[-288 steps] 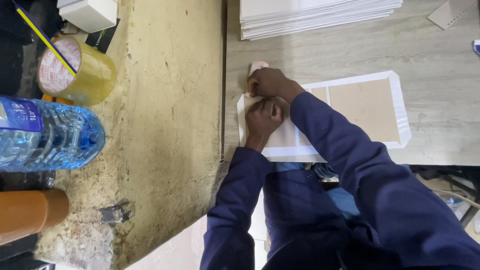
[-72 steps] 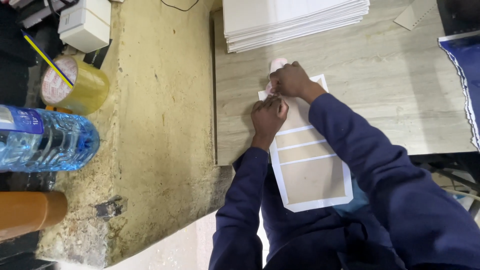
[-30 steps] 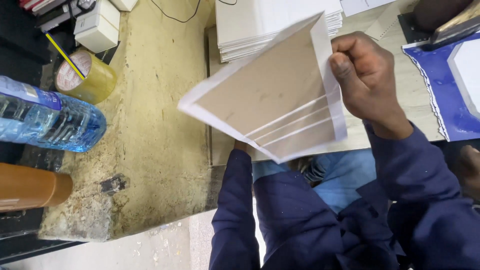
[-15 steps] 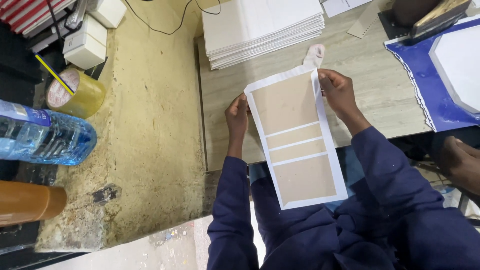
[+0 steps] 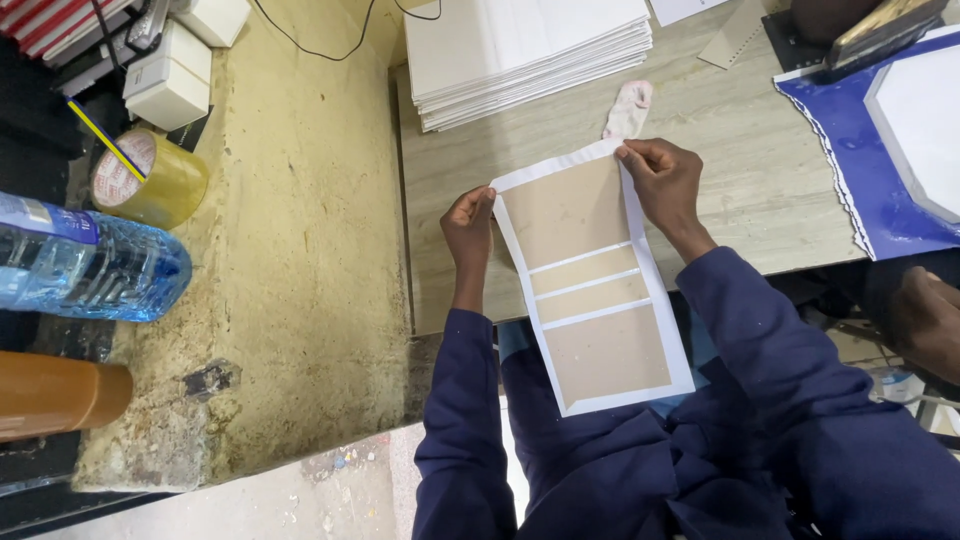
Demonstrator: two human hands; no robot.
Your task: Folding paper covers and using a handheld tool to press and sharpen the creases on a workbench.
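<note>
— Two hands on it: my left hand pinches the near-left corner of the board panel, my right hand pinches the far-right corner, both narrowed onto its white border. The panel, brown with white strips, lies half on the wooden table and half hanging off the front edge over my lap.

— What could go wrong?

— I judge the overhang is the weak spot. Should either pinch slacken, the free half could tip the panel down off the edge, or it could crease where it meets the table's lip. My fingers might also smudge or bend the white border.

— Any room to move?

— Some. The stack of white sheets lies beyond, the small cloth just beside my right fingers, the blue sheet well to the right. On the left the table ends at a rough stone ledge bearing a tape roll and a water bottle.
</note>
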